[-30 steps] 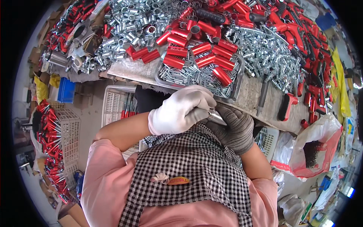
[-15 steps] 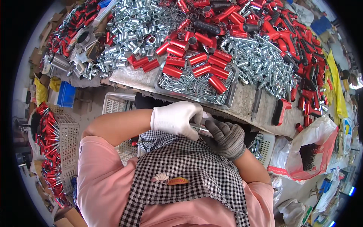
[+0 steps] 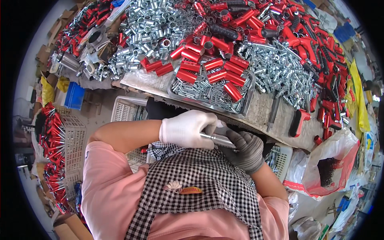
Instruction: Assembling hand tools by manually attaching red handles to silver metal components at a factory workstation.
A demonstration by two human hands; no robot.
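Place: assembly workshop
Evidence: worktop (image 3: 264,110) beyond the fingers heaped with red sleeves (image 3: 212,64), steel pins (image 3: 276,68); parts crates (image 3: 72,136) alongside

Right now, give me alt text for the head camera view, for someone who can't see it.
A person's white-gloved left hand and grey-gloved right hand grip a shiny metal rod over a checked apron. Ahead, a metal tray of red sleeves sits on a workbench heaped with silver parts.

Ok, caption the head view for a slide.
Gloved hands, left and right, grip a metal rod below a tray of red tubes.
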